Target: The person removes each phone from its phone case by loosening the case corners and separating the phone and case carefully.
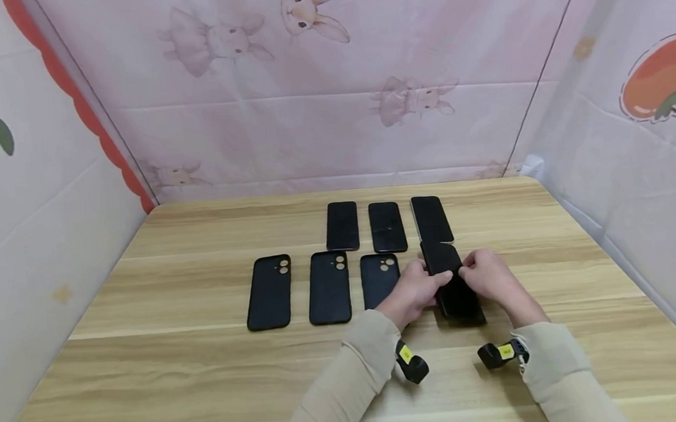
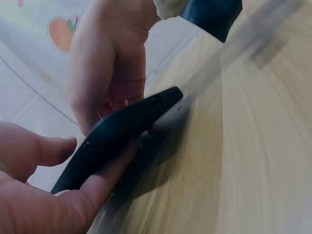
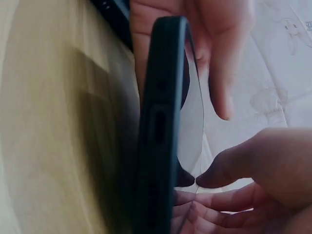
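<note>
Both hands work on a black phone case point(image 3: 158, 122) with a dark glossy phone point(image 1: 459, 299) lying in it. It is held tilted at the right of the table, and its port cutout faces the wrist cameras. My left hand point(image 1: 415, 289) grips the left long side, thumb over the front and fingers beneath. At the opposite side, my right hand point(image 1: 487, 276) pinches the phone's edge with curled fingers and thumb; its reflection shows in the screen in the right wrist view. Part of the case's underside is hidden by the left fingers.
Three black cases, a left case point(image 1: 269, 292), a middle case point(image 1: 328, 288) and a right case point(image 1: 379, 278), lie in a row. Behind lie a left phone point(image 1: 342, 226), a middle phone point(image 1: 388, 227) and a right phone point(image 1: 432, 219). Printed cloth walls point(image 1: 310, 141) enclose the wooden table point(image 1: 179, 375).
</note>
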### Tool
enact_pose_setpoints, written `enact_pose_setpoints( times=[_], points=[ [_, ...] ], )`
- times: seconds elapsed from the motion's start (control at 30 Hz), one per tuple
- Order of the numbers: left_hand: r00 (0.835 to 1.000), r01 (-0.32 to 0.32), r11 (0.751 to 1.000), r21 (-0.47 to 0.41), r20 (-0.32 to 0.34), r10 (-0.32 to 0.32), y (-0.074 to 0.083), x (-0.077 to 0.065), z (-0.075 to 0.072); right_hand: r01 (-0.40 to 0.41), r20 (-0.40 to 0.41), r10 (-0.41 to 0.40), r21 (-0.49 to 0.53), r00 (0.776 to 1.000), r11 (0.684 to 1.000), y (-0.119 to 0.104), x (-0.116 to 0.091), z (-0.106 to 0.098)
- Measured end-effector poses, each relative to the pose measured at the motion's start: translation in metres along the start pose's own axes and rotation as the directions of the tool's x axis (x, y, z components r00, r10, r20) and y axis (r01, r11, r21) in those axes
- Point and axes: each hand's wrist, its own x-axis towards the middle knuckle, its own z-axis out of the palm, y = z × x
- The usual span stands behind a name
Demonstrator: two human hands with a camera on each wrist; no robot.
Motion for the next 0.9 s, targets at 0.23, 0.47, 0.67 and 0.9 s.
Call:
enact_pose_setpoints(
  times=[0.23, 0.47, 0.67, 0.9],
  points=[
    [0.999, -0.037, 0.999, -0.001, -0.02, 0.037, 0.003, -0.004, -0.014, -0.091, 0.074, 0.074, 0.265, 0.995, 0.96, -0.008, -0.006, -0.002],
    [0.997, -0.058, 0.998, -0.016, 0.043, 0.059, 0.007, -0.008, -0.031, -0.081, 0.1, 0.041, 0.444, 0.994, 0.892, -0.013, -0.007, -0.003],
    [0.994, -0.059, 0.998, -0.018, 0.089, 0.06, 0.011, -0.014, -0.046, -0.083, 0.131, 0.001, 0.623, 0.991, 0.778, -0.019, -0.007, -0.004],
    [0.991, -0.034, 0.999, -0.025, 0.13, 0.037, 0.014, -0.026, -0.065, -0.06, 0.127, -0.04, 0.695, 0.991, 0.716, -0.028, -0.006, -0.001]
  ],
)
